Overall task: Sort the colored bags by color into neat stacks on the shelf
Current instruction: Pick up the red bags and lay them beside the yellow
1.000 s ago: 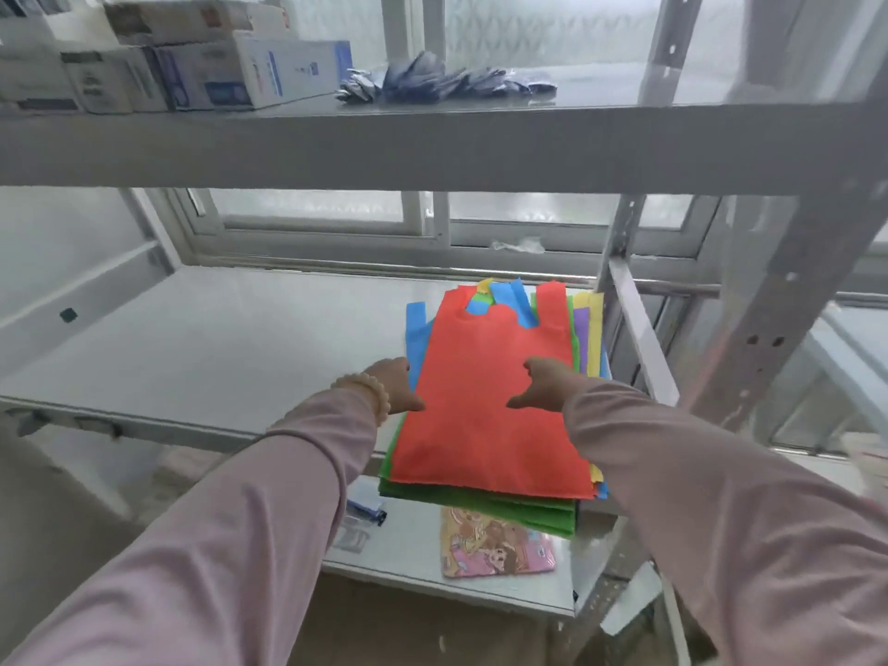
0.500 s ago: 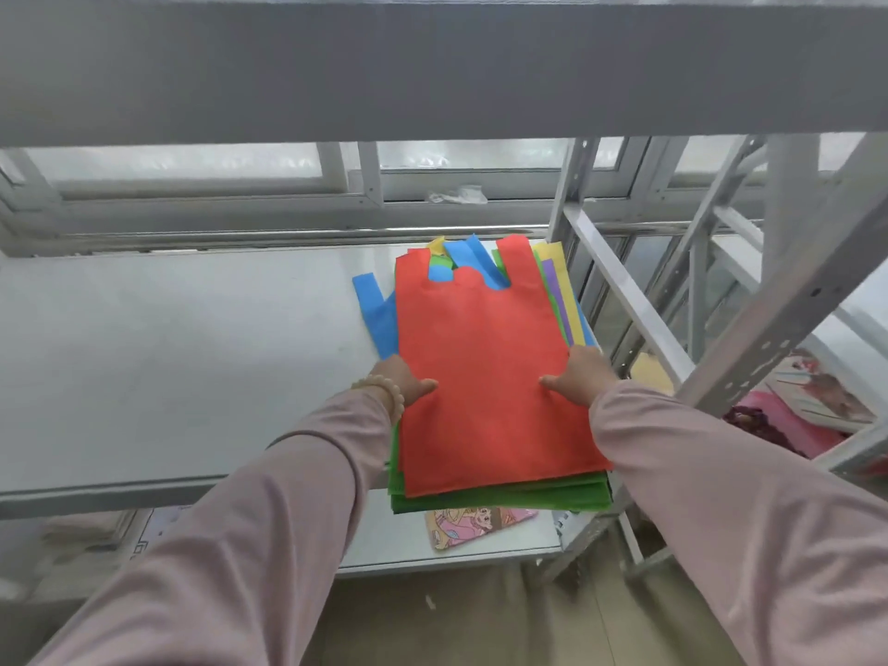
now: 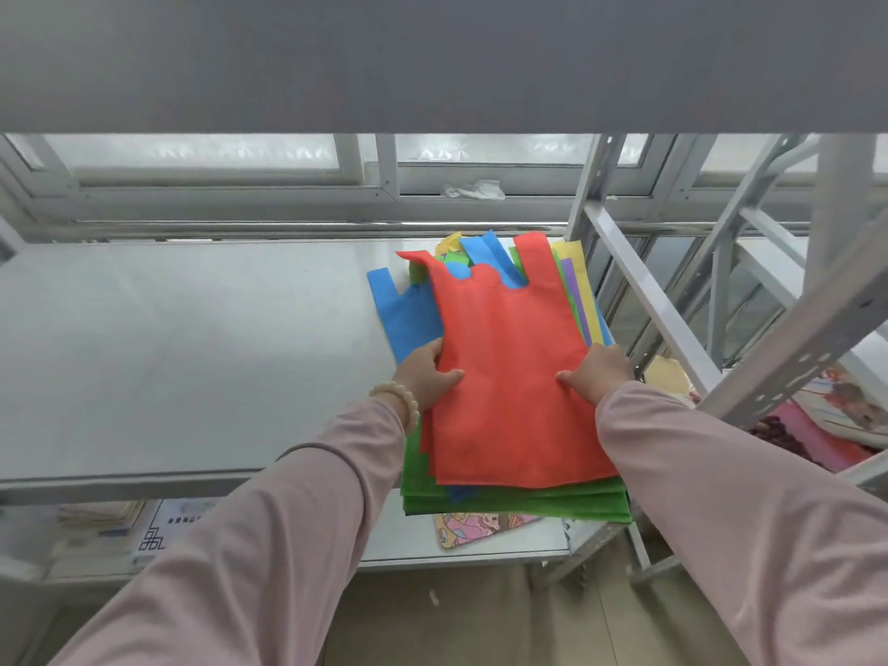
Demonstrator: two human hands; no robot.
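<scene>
A mixed pile of colored bags lies at the right end of the grey shelf [image 3: 182, 358]. A red bag [image 3: 509, 367] is on top, its left handle folded over. Below it show a blue bag [image 3: 403, 319], green bags [image 3: 519, 502], and yellow and purple edges [image 3: 574, 290]. My left hand [image 3: 425, 377] pinches the red bag's left edge, thumb on top and fingers under it. My right hand [image 3: 598, 370] grips the right edge the same way. The pile's front hangs over the shelf's front edge.
An upper shelf beam [image 3: 432, 64] spans the top of the view. Slanted metal uprights [image 3: 644, 300] stand right of the pile. A cartoon-printed sheet [image 3: 480, 526] lies on the lower shelf. A window frame [image 3: 288, 194] runs behind. Printed items [image 3: 841, 406] lie at the far right.
The camera has dropped below the upper shelf. Both hands have closed on the red bag's side edges, and its left handle has folded over.
</scene>
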